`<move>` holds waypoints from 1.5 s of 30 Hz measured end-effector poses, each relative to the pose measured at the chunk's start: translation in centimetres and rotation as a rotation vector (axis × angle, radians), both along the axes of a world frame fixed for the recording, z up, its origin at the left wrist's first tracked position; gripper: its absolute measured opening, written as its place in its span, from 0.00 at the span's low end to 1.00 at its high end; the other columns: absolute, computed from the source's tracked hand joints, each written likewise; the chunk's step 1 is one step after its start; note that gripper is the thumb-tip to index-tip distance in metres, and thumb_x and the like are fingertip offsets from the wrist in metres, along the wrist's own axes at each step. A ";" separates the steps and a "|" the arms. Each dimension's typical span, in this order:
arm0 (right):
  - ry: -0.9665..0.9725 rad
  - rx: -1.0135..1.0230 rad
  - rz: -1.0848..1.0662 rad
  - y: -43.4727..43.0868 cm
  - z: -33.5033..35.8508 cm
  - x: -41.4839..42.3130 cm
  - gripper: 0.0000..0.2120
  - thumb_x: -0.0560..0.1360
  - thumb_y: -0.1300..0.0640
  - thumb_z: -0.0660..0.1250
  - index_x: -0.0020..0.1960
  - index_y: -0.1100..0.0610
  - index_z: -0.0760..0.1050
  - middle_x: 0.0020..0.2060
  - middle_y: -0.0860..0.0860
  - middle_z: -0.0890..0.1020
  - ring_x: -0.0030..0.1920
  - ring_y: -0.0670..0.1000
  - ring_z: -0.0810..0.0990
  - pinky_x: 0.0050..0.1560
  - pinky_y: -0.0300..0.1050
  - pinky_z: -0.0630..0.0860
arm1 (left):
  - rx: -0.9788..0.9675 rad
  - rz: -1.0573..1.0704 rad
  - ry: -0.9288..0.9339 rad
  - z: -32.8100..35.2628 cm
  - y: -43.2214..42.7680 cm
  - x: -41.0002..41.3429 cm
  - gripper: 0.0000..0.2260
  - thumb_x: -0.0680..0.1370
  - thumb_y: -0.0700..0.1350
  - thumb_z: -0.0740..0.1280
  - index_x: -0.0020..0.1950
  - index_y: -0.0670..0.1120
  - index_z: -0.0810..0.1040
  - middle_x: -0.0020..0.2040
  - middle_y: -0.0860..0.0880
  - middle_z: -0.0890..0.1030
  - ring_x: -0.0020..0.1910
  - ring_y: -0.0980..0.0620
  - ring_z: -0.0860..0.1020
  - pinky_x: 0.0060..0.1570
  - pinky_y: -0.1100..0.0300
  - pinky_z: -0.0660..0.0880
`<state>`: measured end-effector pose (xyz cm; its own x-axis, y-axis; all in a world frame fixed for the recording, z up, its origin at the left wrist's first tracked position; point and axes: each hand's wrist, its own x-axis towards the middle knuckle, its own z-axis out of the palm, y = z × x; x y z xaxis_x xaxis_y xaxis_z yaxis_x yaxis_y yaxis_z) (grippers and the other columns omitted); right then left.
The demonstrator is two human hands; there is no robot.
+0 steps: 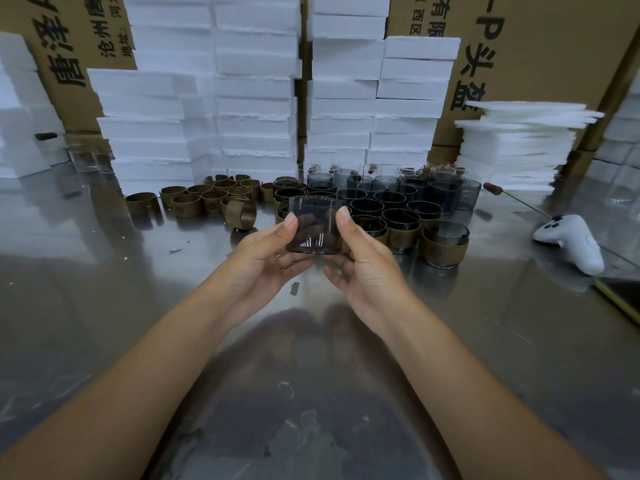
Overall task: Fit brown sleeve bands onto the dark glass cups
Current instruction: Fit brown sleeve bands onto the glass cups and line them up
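Head view: a dark glass cup (pixel 313 226) is held up between both hands over the steel table (pixel 104 306), just in front of the crowd of cups. It is kept upright, mouth up, its long axis near vertical. The left hand (pixel 263 251) and the right hand (pixel 363 258) are curled round it from either side, with a thumb pressed on each near flank and the other fingers wrapped beneath and behind. No band is seen on it. The loose brown sleeve bands (pixel 204 197) are gathered ahead and to the left of the hands, well apart from the held cup. The closest, a band tipped on its side (pixel 240 212), lies nearer the left hand, so that hand is judged better placed to fetch one while the cup is kept in the right. The bare cups (pixel 381 197) are packed ahead and to the right, and the sleeved cups (pixel 445 245) are stood at the near right edge of that group. The fingers behind the glass are made out only dimly through the dark wall, and a brownish patch there cannot be told as finger or band. The foam stacks (pixel 207 98) behind are cut off at the top, and a white controller (pixel 571 242) is seen far right.
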<state>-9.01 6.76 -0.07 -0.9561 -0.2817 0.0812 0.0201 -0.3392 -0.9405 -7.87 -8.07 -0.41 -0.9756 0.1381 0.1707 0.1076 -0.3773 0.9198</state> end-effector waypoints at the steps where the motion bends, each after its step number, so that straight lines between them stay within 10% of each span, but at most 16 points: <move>1: 0.004 -0.008 0.002 0.0 0.0 -0.1 0.19 0.60 0.38 0.70 0.46 0.46 0.83 0.40 0.44 0.85 0.38 0.42 0.82 0.54 0.43 0.72 | -0.007 -0.014 0.003 0.0 -0.1 0.0 0.31 0.56 0.61 0.80 0.54 0.48 0.84 0.57 0.46 0.82 0.56 0.49 0.81 0.52 0.60 0.78; 8: 0.122 0.092 0.031 -0.2 -0.1 0.2 0.17 0.62 0.32 0.64 0.40 0.40 0.84 0.43 0.45 0.86 0.43 0.44 0.84 0.53 0.43 0.75 | -0.190 -0.061 0.025 -0.1 0.0 0.2 0.30 0.64 0.67 0.71 0.60 0.54 0.80 0.61 0.50 0.81 0.62 0.51 0.77 0.59 0.54 0.70; 17: 0.109 0.048 -0.177 -0.7 -0.1 0.3 0.36 0.58 0.39 0.71 0.62 0.55 0.75 0.48 0.50 0.85 0.50 0.48 0.83 0.60 0.49 0.76 | -0.217 0.178 0.047 -0.4 0.3 0.0 0.18 0.68 0.54 0.69 0.55 0.49 0.80 0.49 0.50 0.85 0.48 0.55 0.82 0.49 0.58 0.73; 23: 0.136 0.141 -0.100 -0.5 -0.3 0.2 0.09 0.68 0.43 0.73 0.43 0.46 0.83 0.41 0.44 0.85 0.46 0.43 0.81 0.49 0.41 0.74 | -0.207 0.158 0.062 -0.4 0.8 0.1 0.21 0.65 0.56 0.72 0.53 0.46 0.78 0.50 0.49 0.84 0.51 0.54 0.81 0.47 0.61 0.77; 29: 0.101 0.094 -0.031 -0.2 -0.1 0.1 0.22 0.61 0.38 0.70 0.49 0.49 0.83 0.44 0.46 0.85 0.47 0.43 0.81 0.47 0.40 0.72 | -0.159 0.122 0.044 -0.3 0.3 0.0 0.19 0.72 0.54 0.69 0.58 0.44 0.79 0.54 0.46 0.83 0.53 0.51 0.81 0.48 0.63 0.77; 34: 0.002 -0.037 0.024 -0.1 0.1 0.0 0.10 0.69 0.44 0.69 0.44 0.49 0.83 0.40 0.46 0.85 0.36 0.42 0.81 0.47 0.39 0.72 | -0.110 0.098 0.025 -0.3 0.2 -0.1 0.21 0.72 0.54 0.65 0.61 0.43 0.78 0.57 0.45 0.83 0.55 0.51 0.80 0.57 0.57 0.74; 45: 0.039 0.004 -0.131 -0.5 -0.2 0.0 0.21 0.71 0.52 0.73 0.63 0.50 0.73 0.48 0.49 0.84 0.52 0.50 0.82 0.59 0.51 0.76 | -0.280 0.377 0.119 -0.8 0.6 -0.4 0.14 0.69 0.50 0.70 0.52 0.46 0.79 0.44 0.50 0.85 0.45 0.55 0.83 0.45 0.66 0.78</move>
<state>-9.04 6.29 -0.26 -0.9809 -0.1548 0.1182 -0.0608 -0.3330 -0.9410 -8.30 -7.44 -1.23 -0.9426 -0.1647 0.2906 0.2995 -0.0319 0.9536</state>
